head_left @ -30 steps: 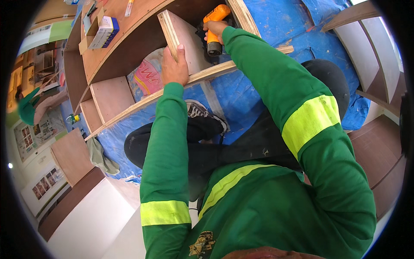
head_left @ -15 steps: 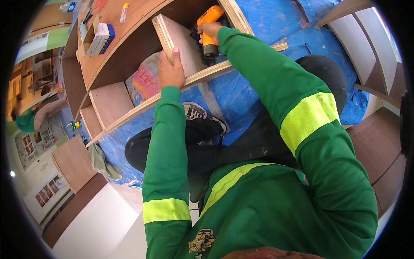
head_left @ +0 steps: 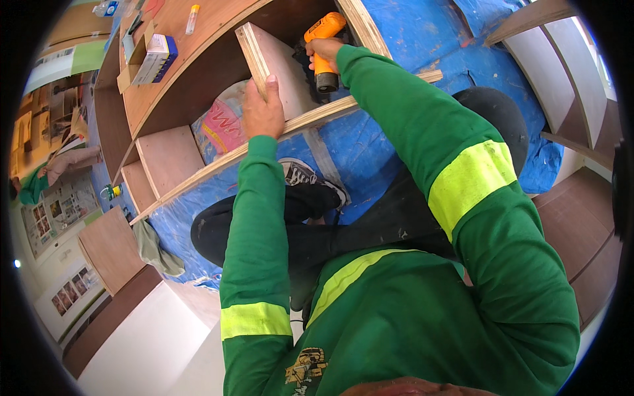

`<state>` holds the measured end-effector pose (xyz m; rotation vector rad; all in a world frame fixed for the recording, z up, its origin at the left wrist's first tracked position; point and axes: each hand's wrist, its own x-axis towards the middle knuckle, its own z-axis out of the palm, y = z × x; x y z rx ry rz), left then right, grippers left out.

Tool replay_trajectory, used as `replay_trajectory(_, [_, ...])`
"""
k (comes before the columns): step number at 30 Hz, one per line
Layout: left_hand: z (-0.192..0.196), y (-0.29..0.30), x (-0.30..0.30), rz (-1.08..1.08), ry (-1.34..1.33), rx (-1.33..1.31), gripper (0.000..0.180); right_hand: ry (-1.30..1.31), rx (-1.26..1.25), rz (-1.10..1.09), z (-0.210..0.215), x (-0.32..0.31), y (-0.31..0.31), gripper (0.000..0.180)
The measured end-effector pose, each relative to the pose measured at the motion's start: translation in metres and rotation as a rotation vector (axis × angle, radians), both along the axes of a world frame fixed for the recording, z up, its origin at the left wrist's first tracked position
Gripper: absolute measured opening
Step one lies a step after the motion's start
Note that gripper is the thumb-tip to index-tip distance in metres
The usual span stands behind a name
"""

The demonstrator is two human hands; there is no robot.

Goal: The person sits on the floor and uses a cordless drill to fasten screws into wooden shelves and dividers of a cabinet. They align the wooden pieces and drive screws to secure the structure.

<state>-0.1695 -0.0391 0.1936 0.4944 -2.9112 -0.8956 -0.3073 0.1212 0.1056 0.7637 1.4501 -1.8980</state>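
Note:
A long wooden shelf unit [head_left: 198, 72] lies on its side on a blue tarp [head_left: 370, 142]. My left hand [head_left: 262, 111] grips the edge of an upright plywood divider [head_left: 254, 53] inside the unit. An orange and black cordless drill [head_left: 323, 49] is in my right hand [head_left: 322, 47], pointed into the compartment to the right of that divider. Both arms wear green sleeves with yellow reflective bands.
A small box [head_left: 153, 56] and a yellow tube [head_left: 192, 10] rest on the unit's upper panel. A pink and white bag [head_left: 221, 122] lies inside a compartment. My black shoe [head_left: 305, 179] is on the tarp. More shelf frames [head_left: 561, 72] stand at right, loose boards [head_left: 109, 247] at left.
The view has shifted slightly; both hands stay at the divider, the left still gripping its edge and the right still holding the drill in the compartment.

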Motion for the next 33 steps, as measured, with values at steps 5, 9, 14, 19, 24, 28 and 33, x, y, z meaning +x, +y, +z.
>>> replay_trajectory(5, [0.0, 0.0, -0.001, 0.002, 0.0, -0.025, 0.061, 0.022, -0.01, 0.036, -0.004, -0.001, 0.003, 0.018])
replay_trajectory(9, [0.0, 0.0, -0.001, -0.001, 0.008, -0.029, 0.062, 0.03, 0.003, 0.037, -0.005, 0.0, 0.003, 0.018])
replay_trajectory(14, [0.0, -0.002, 0.001, 0.009, 0.031, 0.012, 0.062, 0.019, -0.003, 0.053, -0.004, -0.001, 0.003, 0.018])
replay_trajectory(19, [0.012, 0.006, 0.002, 0.014, 0.046, -0.004, 0.063, 0.015, -0.003, 0.066, -0.005, -0.002, 0.005, 0.018])
replay_trajectory(24, [0.01, 0.002, 0.0, -0.015, 0.014, 0.024, 0.063, 0.024, -0.003, 0.065, -0.005, -0.003, 0.004, 0.017])
replay_trajectory(28, [0.009, 0.002, 0.001, -0.007, 0.018, 0.056, 0.06, 0.015, 0.001, 0.072, -0.003, -0.003, 0.003, 0.017])
replay_trajectory(33, [0.01, 0.004, 0.002, 0.001, 0.036, 0.042, 0.06, 0.013, 0.002, 0.053, -0.001, -0.001, 0.003, 0.019])
